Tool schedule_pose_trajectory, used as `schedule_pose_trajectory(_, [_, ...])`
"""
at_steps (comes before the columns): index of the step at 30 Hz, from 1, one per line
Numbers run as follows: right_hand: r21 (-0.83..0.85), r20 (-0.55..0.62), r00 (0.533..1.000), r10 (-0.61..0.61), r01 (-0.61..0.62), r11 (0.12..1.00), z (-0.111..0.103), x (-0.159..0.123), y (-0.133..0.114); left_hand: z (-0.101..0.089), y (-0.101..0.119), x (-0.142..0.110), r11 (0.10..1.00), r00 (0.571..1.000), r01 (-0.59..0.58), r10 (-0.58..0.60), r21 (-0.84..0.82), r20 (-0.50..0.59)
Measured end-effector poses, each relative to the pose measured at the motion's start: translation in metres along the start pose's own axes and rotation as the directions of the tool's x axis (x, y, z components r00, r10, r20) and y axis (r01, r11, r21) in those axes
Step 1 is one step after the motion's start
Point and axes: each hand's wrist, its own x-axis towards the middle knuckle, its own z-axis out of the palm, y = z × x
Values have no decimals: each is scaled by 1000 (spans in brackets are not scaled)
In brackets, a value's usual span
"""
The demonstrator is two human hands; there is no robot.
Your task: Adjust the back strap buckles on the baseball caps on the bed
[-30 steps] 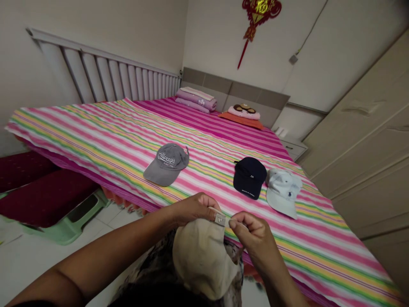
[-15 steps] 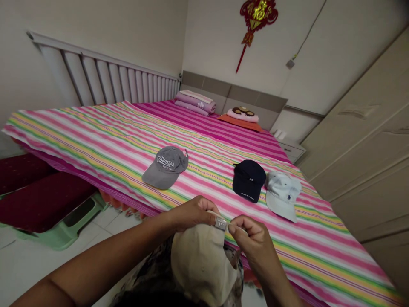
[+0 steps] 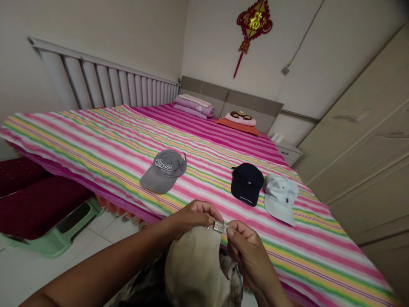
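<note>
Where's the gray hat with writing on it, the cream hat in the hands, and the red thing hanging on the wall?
Gray hat (image 3: 166, 167): head view, on its front, by the writing.
Cream hat (image 3: 194, 264): head view, on its rounded crown.
Red hanging (image 3: 244, 46): head view, on its lower part, above the tassel.

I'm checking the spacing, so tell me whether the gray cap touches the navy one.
No, the gray cap lies apart from the navy cap, with striped cloth showing between them.

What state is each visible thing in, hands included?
Beige cap, held by its strap
Metal buckle, fastened or not, unclear
Left hand, closed on strap
Right hand, closed on strap
Gray cap, crown up
Navy cap, crown up
Pale cap, crown up
Purple bedding, folded
Drawer, shut
</note>
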Motion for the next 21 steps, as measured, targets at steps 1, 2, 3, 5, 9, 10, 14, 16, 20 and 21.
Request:
schedule_pose_trajectory(1, [27,14,1000,17,-17,999,0,0,1,-1,0,0,999,1000,-15,15,37,13])
schedule_pose_trajectory(2, [52,26,999,30,-31,998,1,0,3,-3,-1,-1,996,999,-34,32,87,25])
schedule_pose_trajectory(3, [77,38,999,39,-42,996,1,0,4,-4,-1,-1,988,998,-55,51,142,35])
schedule_pose_trajectory(5, [127,59,997,51,-58,990,3,0,6,-5,-3,-2,963,995,-104,99,250,32])
schedule_pose_trajectory(9, [251,106,991,78,-102,962,4,0,9,-7,-5,-4,915,987,-152,162,373,5])
schedule_pose_trajectory(10, [281,123,989,80,-112,953,4,0,10,-8,-5,-4,902,986,-153,167,404,1])
schedule_pose_trajectory(14, [359,181,980,79,-141,923,4,0,12,-9,-3,-5,762,961,-259,266,594,77])
schedule_pose_trajectory(16, [377,188,979,82,-149,914,3,1,13,-10,-2,-5,655,927,-349,346,670,145])
schedule_pose_trajectory(20, [371,172,981,92,-152,916,6,1,15,-9,-2,-4,611,884,-425,440,668,159])
schedule_pose_trajectory(21, [360,165,981,99,-153,920,7,1,15,-8,-2,-4,635,883,-426,445,644,145])
